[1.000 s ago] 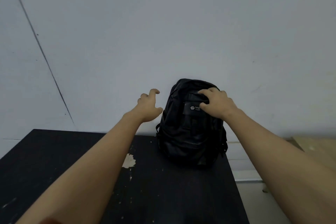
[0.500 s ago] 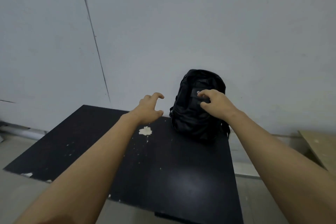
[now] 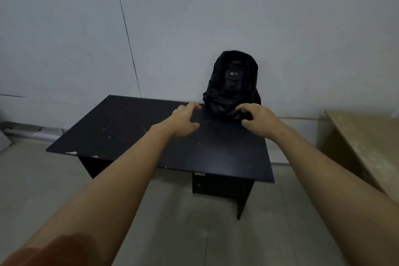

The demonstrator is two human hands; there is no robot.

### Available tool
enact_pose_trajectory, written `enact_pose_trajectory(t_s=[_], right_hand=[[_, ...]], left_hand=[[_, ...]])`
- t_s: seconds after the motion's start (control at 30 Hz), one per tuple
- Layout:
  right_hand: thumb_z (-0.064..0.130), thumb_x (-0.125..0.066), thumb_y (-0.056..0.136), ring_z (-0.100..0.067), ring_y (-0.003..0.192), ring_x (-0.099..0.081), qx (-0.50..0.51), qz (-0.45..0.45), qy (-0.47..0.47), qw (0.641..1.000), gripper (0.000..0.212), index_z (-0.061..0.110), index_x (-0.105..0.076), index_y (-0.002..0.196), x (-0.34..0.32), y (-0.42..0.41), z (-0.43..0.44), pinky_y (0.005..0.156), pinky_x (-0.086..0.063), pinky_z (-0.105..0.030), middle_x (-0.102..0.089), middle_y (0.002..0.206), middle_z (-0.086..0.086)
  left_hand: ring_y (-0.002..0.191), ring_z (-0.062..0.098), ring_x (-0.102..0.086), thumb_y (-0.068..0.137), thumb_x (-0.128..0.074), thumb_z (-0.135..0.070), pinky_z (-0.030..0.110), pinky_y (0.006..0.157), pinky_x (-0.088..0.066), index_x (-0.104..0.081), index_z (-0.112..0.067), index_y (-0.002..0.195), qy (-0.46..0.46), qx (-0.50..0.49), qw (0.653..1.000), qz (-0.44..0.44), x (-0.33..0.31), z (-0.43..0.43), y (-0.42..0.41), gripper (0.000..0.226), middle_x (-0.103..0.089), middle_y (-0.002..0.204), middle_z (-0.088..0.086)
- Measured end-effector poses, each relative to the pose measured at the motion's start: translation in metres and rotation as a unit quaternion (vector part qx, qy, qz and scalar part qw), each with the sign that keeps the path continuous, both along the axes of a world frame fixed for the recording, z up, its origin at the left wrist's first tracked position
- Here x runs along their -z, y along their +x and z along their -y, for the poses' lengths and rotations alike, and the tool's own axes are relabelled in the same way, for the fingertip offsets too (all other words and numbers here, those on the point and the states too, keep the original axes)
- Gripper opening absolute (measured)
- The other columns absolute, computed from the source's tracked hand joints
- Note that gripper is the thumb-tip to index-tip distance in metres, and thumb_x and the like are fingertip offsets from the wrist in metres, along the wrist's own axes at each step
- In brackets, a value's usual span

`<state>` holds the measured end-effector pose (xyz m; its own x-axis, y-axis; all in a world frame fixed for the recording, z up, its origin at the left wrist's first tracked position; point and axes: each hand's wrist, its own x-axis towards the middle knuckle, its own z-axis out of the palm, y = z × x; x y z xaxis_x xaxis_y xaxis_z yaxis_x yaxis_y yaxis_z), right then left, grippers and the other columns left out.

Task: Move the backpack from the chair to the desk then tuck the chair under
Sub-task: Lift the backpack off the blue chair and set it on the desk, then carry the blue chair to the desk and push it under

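Note:
A black backpack (image 3: 232, 84) stands upright at the back right of the black desk (image 3: 133, 134), leaning against the grey wall. My left hand (image 3: 184, 120) hovers over the desk top to the left of the backpack, fingers spread and empty. My right hand (image 3: 258, 119) is in front of the backpack's base, fingers curled apart, holding nothing and apart from the bag. No chair is in view.
A light wooden table (image 3: 367, 136) stands to the right of the desk, with a narrow gap between them. A black cabinet (image 3: 220, 185) sits under the desk's right side. Pale floor (image 3: 183, 222) lies in front of the desk.
My right hand has let go of the backpack's top and pulled back toward me. Both hands have dropped lower, and the view has backed away, showing the whole desk.

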<state>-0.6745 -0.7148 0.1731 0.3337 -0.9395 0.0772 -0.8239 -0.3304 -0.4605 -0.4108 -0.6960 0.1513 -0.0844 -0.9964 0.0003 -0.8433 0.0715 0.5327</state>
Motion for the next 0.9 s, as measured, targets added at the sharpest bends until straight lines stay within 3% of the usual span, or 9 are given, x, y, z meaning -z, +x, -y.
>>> enact_pose_trajectory(t_s=[0.07,0.2,0.4,0.5,0.6,0.77,0.9], right_hand=[[0.015,-0.059,0.091,-0.017,0.121,-0.054,0.006,-0.011,0.003,1.0,0.042,0.022,-0.059,0.132,0.006,0.011,-0.05,0.096,-0.039,-0.025,-0.058,0.134,0.0],[0.014,-0.061,0.089,-0.022,0.117,-0.058,0.01,-0.028,-0.01,0.999,0.028,0.016,-0.066,0.116,0.021,0.039,-0.148,0.094,-0.043,-0.03,-0.063,0.123,-0.003],[0.021,-0.06,0.089,-0.022,0.113,-0.055,-0.005,-0.043,0.022,0.999,0.01,0.029,-0.057,0.095,0.032,0.084,-0.278,0.092,-0.048,-0.04,-0.055,0.114,0.004],[0.023,-0.061,0.088,-0.02,0.111,-0.057,-0.017,-0.034,0.036,0.999,0.016,0.028,-0.062,0.103,0.038,0.104,-0.331,0.092,-0.051,-0.043,-0.059,0.118,0.004],[0.019,-0.061,0.089,-0.016,0.11,-0.056,-0.052,-0.021,0.055,0.997,0.03,0.026,-0.063,0.118,0.049,0.122,-0.391,0.093,-0.049,-0.035,-0.059,0.127,0.003],[0.016,-0.061,0.091,-0.015,0.117,-0.054,-0.084,0.06,0.111,0.988,0.034,0.025,-0.062,0.124,0.083,0.141,-0.499,0.09,-0.041,-0.027,-0.058,0.131,0.004],[0.018,-0.061,0.091,-0.016,0.12,-0.053,-0.118,0.043,0.162,0.979,0.039,0.029,-0.059,0.129,0.108,0.165,-0.576,0.094,-0.044,-0.029,-0.056,0.135,0.005]], left_hand=[[0.126,0.031,-0.045,0.091,-0.062,-0.027,0.048,0.102,-0.046,-0.035,-0.029,0.142,0.002,0.014,1.0,0.003,0.013,-0.046,0.015,0.058,-0.038,0.142,0.013],[0.124,0.028,-0.048,0.092,-0.063,-0.027,0.047,0.104,-0.044,-0.035,-0.031,0.141,0.033,0.01,0.999,-0.022,0.045,-0.144,0.053,0.057,-0.04,0.141,0.012],[0.125,0.026,-0.049,0.094,-0.062,-0.025,0.036,0.099,-0.044,-0.036,-0.028,0.143,0.08,0.017,0.996,-0.03,0.053,-0.269,0.066,0.056,-0.044,0.141,0.01],[0.129,0.021,-0.048,0.093,-0.063,-0.024,0.035,0.101,-0.043,-0.037,-0.028,0.142,0.079,0.009,0.995,-0.055,0.049,-0.324,0.073,0.055,-0.047,0.14,0.007],[0.131,0.021,-0.047,0.094,-0.063,-0.024,0.029,0.095,-0.039,-0.037,-0.026,0.143,0.087,-0.026,0.994,-0.066,0.05,-0.395,0.091,0.056,-0.047,0.141,0.008],[0.115,0.02,-0.056,0.094,-0.062,-0.022,0.03,0.09,-0.044,-0.043,-0.025,0.139,0.105,-0.088,0.985,-0.101,0.069,-0.51,0.112,0.049,-0.056,0.126,0.005],[0.109,0.023,-0.059,0.094,-0.061,-0.02,0.031,0.085,-0.048,-0.044,-0.024,0.138,0.155,-0.11,0.976,-0.104,0.095,-0.59,0.121,0.047,-0.056,0.121,0.007]])
